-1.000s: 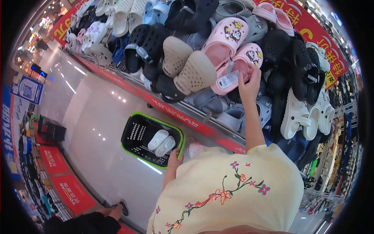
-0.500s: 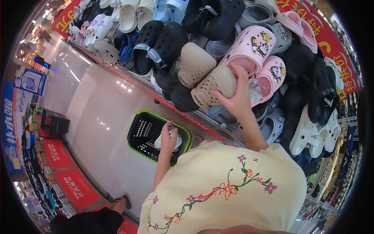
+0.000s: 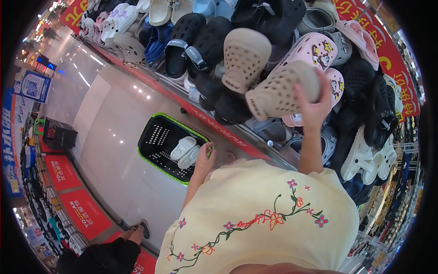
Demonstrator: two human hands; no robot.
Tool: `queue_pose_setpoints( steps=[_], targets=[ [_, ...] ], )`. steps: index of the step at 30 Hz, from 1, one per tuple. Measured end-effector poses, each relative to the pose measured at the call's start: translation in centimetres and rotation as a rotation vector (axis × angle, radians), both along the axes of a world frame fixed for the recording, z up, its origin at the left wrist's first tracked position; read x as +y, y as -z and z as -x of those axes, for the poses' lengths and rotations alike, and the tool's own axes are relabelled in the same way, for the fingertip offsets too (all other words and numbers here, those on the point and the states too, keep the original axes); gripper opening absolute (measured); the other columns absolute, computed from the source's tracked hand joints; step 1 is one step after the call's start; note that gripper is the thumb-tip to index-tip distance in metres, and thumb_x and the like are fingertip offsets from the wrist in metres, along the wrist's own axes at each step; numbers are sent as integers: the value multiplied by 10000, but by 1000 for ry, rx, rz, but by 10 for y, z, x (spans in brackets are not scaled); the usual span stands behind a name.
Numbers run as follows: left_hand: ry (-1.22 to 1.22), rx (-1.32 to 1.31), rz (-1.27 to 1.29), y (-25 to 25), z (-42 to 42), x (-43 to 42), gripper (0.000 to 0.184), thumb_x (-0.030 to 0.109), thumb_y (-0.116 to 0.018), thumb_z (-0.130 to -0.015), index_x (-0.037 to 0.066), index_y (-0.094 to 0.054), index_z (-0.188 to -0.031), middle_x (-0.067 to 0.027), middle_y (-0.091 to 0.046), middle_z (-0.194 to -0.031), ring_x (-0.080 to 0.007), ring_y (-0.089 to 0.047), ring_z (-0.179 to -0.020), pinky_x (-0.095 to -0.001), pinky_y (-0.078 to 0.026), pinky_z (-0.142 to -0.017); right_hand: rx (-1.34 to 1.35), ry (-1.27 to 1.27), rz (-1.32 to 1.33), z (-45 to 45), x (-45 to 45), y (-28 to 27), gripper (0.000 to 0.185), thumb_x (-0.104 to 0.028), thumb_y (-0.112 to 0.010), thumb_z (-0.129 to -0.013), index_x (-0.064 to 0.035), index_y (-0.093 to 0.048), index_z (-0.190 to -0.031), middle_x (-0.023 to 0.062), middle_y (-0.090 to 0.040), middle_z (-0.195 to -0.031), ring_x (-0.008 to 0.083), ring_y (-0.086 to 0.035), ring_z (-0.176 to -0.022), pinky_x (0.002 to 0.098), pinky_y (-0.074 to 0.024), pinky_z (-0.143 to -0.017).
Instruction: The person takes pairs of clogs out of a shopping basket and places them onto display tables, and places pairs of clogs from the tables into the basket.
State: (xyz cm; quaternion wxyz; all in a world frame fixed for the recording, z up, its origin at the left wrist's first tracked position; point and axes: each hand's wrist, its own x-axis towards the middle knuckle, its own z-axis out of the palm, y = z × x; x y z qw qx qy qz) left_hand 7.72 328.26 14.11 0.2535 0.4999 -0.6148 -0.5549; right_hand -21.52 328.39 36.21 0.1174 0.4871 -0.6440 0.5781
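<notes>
My right hand [image 3: 317,100] is closed around the heel end of a beige clog [image 3: 285,89] with round vent holes. That clog is raised over the heap, partly covering the pink clogs [image 3: 315,50] with cartoon charms. A matching beige clog [image 3: 246,57] stands tilted just left of it; whether the two are joined, I cannot tell. My left hand [image 3: 204,159] hangs by the near right rim of a black basket with a green edge [image 3: 153,166], fingers loosely bent and apart from the thumb, holding nothing. Inside the basket lies a pair of white clogs [image 3: 185,151].
Black clogs [image 3: 187,43] with a grey strap, blue clogs [image 3: 157,41] and white clogs [image 3: 365,155] crowd the display. A red strip [image 3: 214,123] runs along its front edge. Another person's dark sleeve [image 3: 100,255] shows at bottom left. A second black basket [image 3: 59,134] stands by the far shelves.
My right hand has lifted the beige clog and moved right with it; its mate has tipped more upright. My left hand has moved from over the basket to its near right rim, uncovering the white clogs.
</notes>
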Motion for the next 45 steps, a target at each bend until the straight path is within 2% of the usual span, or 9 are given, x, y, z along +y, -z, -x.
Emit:
queue_pose_setpoints(
  steps=[4,9,14,18,19,24,28,34,45],
  targets=[
    [-78,134,-84,-4,-24,-12,296,76,-504,-794,9,-464,-1080,-99,-520,-1017,-164,-526,-894,-251,-420,-764,-172,69,299,0,11,-41,445,-71,-684,-694,-18,-482,-1087,96,-557,-999,157,-542,-908,265,-429,-796],
    [-186,369,-176,-46,-54,-40,322,156,-482,-822,36,-428,-1116,-96,-503,-1097,-190,-514,-976,-290,-401,-801,-655,-83,689,-5,9,-61,376,-251,-513,-828,-4,-463,-1107,144,-526,-1073,243,-527,-982,350,-437,-844],
    [-57,858,-123,-123,-73,-68,523,299,-485,-829,47,-289,-1243,-147,-394,-1225,-258,-455,-1072,-355,-405,-845,-1200,-537,486,-15,-8,-21,391,-266,-455,-851,-22,-439,-1155,126,-520,-1103,233,-536,-976,367,-439,-840],
    [140,1058,-227,-140,-89,-82,563,189,-495,-807,49,-223,-1280,-121,-370,-1236,-266,-424,-1119,-395,-440,-823,-1068,-624,228,-73,-32,2,366,-176,-538,-807,-9,-450,-1121,95,-546,-1023,172,-551,-907,304,-460,-788],
    [-94,894,-371,-145,-90,-79,557,184,-528,-786,46,-262,-1255,-118,-404,-1203,-264,-463,-1073,-405,-480,-783,-999,-686,168,-86,-36,5,366,-155,-554,-797,-6,-450,-1115,90,-549,-1008,160,-553,-893,291,-463,-777],
    [-176,739,-433,-123,-120,-70,448,116,-527,-779,35,-359,-1186,-115,-507,-1074,-249,-555,-925,-387,-516,-707,-1230,-708,3,-122,-46,39,374,-145,-580,-786,-17,-452,-1113,84,-553,-995,143,-553,-870,271,-463,-747],
    [-178,801,-561,-98,-145,-61,409,140,-507,-793,17,-385,-1164,-130,-544,-1033,-260,-575,-888,-395,-515,-700,-1315,-570,-5,-142,-53,61,367,-133,-564,-805,-33,-414,-1124,83,-554,-951,133,-550,-835,257,-459,-712],
    [4,654,-684,-94,-171,-53,384,199,-497,-802,-11,-452,-1120,-145,-564,-1034,-277,-562,-938,-373,-497,-731,-1134,-507,16,-164,-61,60,374,-124,-548,-812,-16,-383,-1129,82,-478,-987,124,-489,-887,236,-419,-770],
    [-141,733,-504,-93,-174,-39,435,57,-542,-768,56,-374,-1170,-75,-490,-1107,-206,-504,-999,-352,-485,-746,-1030,-552,170,-206,-74,63,392,-159,-480,-848,-16,-331,-1181,110,-430,-1108,152,-445,-980,266,-369,-859]
  ],
)
